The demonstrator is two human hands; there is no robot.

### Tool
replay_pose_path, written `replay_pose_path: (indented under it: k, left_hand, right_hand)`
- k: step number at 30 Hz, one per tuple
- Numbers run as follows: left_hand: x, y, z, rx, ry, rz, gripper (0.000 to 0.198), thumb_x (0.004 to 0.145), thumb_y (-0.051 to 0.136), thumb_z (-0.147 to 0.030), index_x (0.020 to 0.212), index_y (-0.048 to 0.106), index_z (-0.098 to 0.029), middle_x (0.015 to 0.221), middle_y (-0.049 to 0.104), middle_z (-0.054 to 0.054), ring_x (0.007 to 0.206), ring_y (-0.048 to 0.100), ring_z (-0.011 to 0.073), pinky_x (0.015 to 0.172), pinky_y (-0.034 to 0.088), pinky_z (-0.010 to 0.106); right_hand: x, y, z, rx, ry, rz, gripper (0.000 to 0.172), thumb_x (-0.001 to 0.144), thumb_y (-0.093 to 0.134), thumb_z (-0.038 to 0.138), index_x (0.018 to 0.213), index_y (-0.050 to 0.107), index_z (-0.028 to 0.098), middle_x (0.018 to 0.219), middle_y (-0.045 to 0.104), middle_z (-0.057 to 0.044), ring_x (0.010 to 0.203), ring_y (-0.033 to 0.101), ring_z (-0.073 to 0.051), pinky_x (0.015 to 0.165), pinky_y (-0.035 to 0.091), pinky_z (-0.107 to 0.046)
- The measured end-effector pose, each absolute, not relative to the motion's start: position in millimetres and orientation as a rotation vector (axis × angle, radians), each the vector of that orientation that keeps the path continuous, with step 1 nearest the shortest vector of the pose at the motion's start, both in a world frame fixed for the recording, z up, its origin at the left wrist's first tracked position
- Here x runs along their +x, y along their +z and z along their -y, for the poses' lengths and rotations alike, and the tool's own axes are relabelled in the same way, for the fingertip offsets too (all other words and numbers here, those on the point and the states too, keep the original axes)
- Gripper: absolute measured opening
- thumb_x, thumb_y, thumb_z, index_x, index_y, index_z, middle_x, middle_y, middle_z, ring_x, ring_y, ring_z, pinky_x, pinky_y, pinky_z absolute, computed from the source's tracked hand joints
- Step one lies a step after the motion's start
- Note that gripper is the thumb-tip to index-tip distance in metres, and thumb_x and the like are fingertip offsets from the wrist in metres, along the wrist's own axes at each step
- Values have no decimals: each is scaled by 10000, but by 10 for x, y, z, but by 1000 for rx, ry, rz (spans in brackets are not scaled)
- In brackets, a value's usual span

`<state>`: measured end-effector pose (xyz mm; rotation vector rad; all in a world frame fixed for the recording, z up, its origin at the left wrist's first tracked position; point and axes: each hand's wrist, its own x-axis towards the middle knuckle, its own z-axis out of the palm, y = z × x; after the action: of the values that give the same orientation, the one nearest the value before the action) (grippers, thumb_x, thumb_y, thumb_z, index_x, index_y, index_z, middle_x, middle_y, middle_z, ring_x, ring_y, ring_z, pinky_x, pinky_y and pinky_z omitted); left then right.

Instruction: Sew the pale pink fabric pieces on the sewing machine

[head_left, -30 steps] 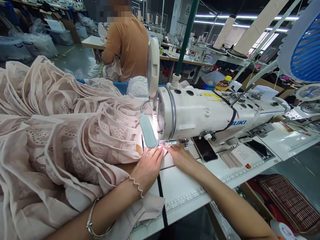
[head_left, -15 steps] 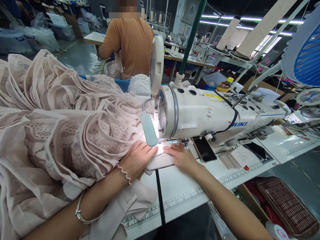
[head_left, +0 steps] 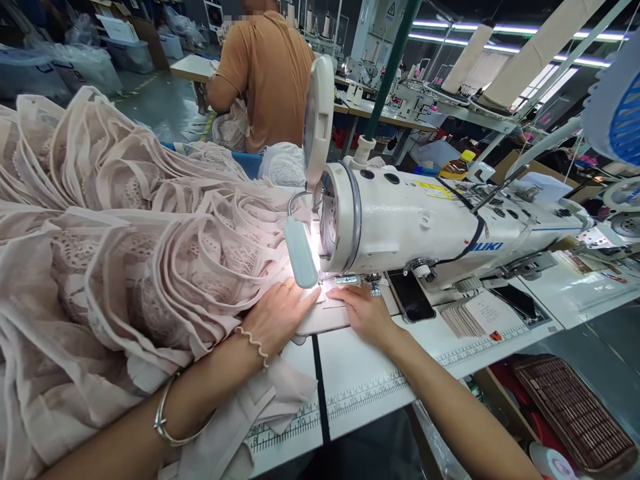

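Observation:
Under the lit needle area of a white sewing machine (head_left: pixel 400 217), a small piece of pale pink fabric (head_left: pixel 336 303) lies on the padded bed. My left hand (head_left: pixel 283 310) rests flat left of the needle, fingers stretched forward and its thumb on the fabric; a grey-green plate (head_left: pixel 301 253) hides some fingertips. From the right, my right hand (head_left: pixel 367 312) lays its outstretched fingers on the fabric just below the presser foot area. Beside my left forearm is a large heap of pale pink lace garments (head_left: pixel 200 253). Loose pink cloth (head_left: pixel 235 427) hangs below that forearm.
A phone (head_left: pixel 411 297) and a stack of beige cards (head_left: pixel 463 320) lie right of my right hand. Ruler markings run along the white table (head_left: pixel 360 363). A blue-and-white fan (head_left: pixel 613 120) stands at upper right. A person in a brown shirt (head_left: pixel 273 73) sits ahead, back turned.
The view has shifted slightly, so the machine sits a little further right and higher. Both hands stay beside the needle on the fabric, with little visible movement.

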<state>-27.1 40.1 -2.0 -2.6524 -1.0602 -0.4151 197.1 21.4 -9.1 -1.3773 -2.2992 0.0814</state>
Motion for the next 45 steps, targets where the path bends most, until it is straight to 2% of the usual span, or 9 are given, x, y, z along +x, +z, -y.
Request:
replay_pose_path:
  k: [4,7,14,18,28,30,35,41,45]
  left_hand:
    - [-275,-71,-417,-2730,-500,1065,306,945,422,-144,1180,591,-241,865,589,55,803,528,204,650,392,304]
    - [-267,-114,-411,-2808,-656,943,281,966,403,-130,1120,620,-220,922,621,47,808,540,182,682,416,302]
    - [-187,-66,-346,-2666,-739,773,245,950,395,-58,904,624,-130,746,586,36,725,541,172,661,451,303]
    - [-130,-37,-291,-2554,-753,801,250,935,396,-29,868,620,-119,703,563,28,676,523,164,621,442,286]
    - [-85,-31,-209,-2573,-755,856,227,908,428,-18,838,620,-116,693,581,40,673,537,180,627,454,301]
    - [-141,-34,-225,-2674,-759,945,200,913,443,-54,845,613,-136,796,630,62,749,571,193,677,467,319]
    - [-281,-73,-303,-2871,-620,1017,279,915,391,-74,1122,570,-129,1223,625,139,1093,586,250,901,462,408]
    - [-304,-139,-353,-2922,-551,1033,329,912,374,-62,1181,545,-145,1322,585,139,1176,565,256,929,464,415]
    - [-314,-157,-366,-2927,-541,1016,380,871,370,-10,1175,553,-147,1313,599,124,1161,576,251,966,446,435]
  right_hand:
    - [1971,-51,-219,-1387,138,2268,437,883,381,66,1113,685,281,1002,733,-7,943,648,-178,815,531,-303]
    - [1976,-34,-222,-1346,198,2261,419,884,379,66,1082,687,267,1016,731,-9,964,651,-170,837,528,-306]
    - [1979,-44,-226,-1204,271,2260,380,869,377,47,985,684,239,996,721,-11,921,658,-143,807,522,-277]
    - [1977,-51,-228,-1179,265,2249,373,862,381,37,971,675,239,969,718,-4,899,660,-133,759,517,-253]
    - [2009,10,-221,-1070,358,2322,356,830,435,42,951,704,242,955,705,-4,874,646,-136,775,512,-260]
    - [2016,43,-215,-1059,342,2385,358,822,451,37,955,713,243,970,694,-6,888,637,-136,777,503,-254]
    - [2025,69,-209,-1051,281,2473,365,828,457,26,974,716,239,955,676,-17,899,624,-137,782,497,-249]
    - [2050,23,-209,-1089,249,2486,409,834,454,26,1035,721,262,1109,672,-31,992,623,-155,854,520,-294]
    - [2067,38,-207,-1031,282,2506,399,851,445,29,1070,706,236,1101,695,-27,1027,613,-155,864,529,-291]
